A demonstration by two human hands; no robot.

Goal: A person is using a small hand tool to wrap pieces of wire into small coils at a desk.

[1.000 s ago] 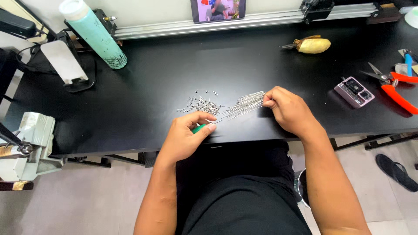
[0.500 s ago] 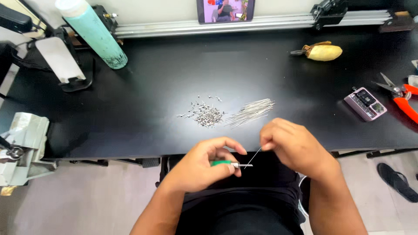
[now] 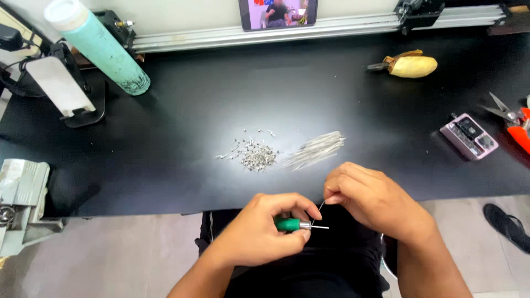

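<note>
Hands work over the lap, just near of the black table [image 3: 165, 165] edge. Left hand [image 3: 265, 232] fingers closed around a green-handled tool [image 3: 295, 224], metal tip pointing right. Right hand [image 3: 370, 196] pinches a thin wire [image 3: 318, 212] touching that tip. Farther on the table: pile of small metal bits [image 3: 254, 156], bundle of wires [image 3: 317, 149] just right of it.

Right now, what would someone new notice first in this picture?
The two hands at the bottom centre: the left hand grips a green-handled tool, and the right hand pinches a thin wire at its tip. Behind them on the black table lie a heap of small metal bits and a bundle of wires.
</note>
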